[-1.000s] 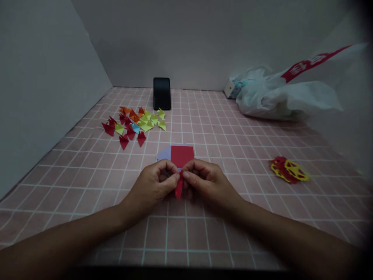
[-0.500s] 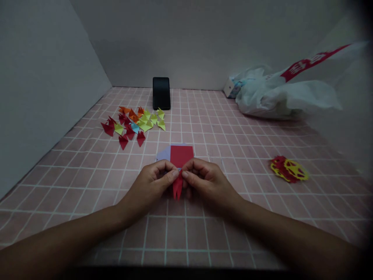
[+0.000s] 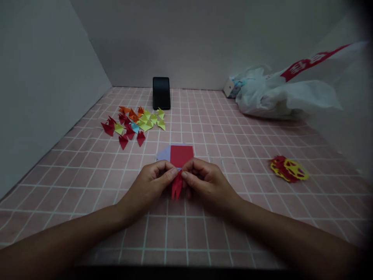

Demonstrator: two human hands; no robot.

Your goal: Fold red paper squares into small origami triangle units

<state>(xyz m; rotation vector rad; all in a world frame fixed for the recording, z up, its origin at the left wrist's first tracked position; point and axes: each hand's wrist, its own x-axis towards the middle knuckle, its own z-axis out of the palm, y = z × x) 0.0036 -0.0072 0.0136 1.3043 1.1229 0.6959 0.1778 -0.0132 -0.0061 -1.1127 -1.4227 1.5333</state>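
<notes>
L hand [image 3: 155,181] & R hand [image 3: 208,181] pinch red paper [image 3: 176,187] betw. them, prob. part-folded; folded pcs [image 3: 145,124] far left look done; sheets [image 3: 182,156] just beyond, unfolded.

The 2 bare forearms [image 3: 72,231] [image 3: 291,229] taper toward 2 bare hands [image 3: 153,182] [image 3: 208,181].

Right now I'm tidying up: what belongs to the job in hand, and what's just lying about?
Job: folded red paper; likely red paper square, lilac paper, origami figures.
Lying about, probably: black phone, plastic bag, patterned box, red and yellow cutouts.
</notes>
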